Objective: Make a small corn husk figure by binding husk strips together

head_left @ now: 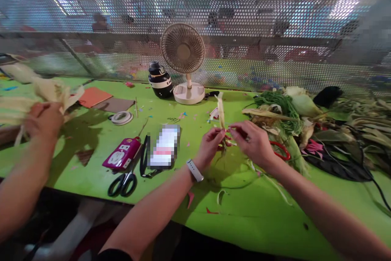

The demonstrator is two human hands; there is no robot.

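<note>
My left hand [210,145], with a pale band at the wrist, is closed on a strip of dried corn husk [221,110]. The strip stands upright out of my fingers, and thin loose ends hang below them. Close on its right, my right hand [252,141] is closed in a pinch at the base of the strip. What lies between its fingertips is too small to make out. Small pinkish bits show around both sets of fingers. Red-handled scissors [282,151] lie partly hidden behind my right wrist.
At the left, a co-worker's hand [44,120] holds pale husks [56,90]. A phone [165,147], black-handled scissors [124,183], a purple case [122,154] and tape rolls [122,117] lie on the green table. Behind stand a fan [183,51] and a black bottle [160,82]; husks [345,118] pile up right.
</note>
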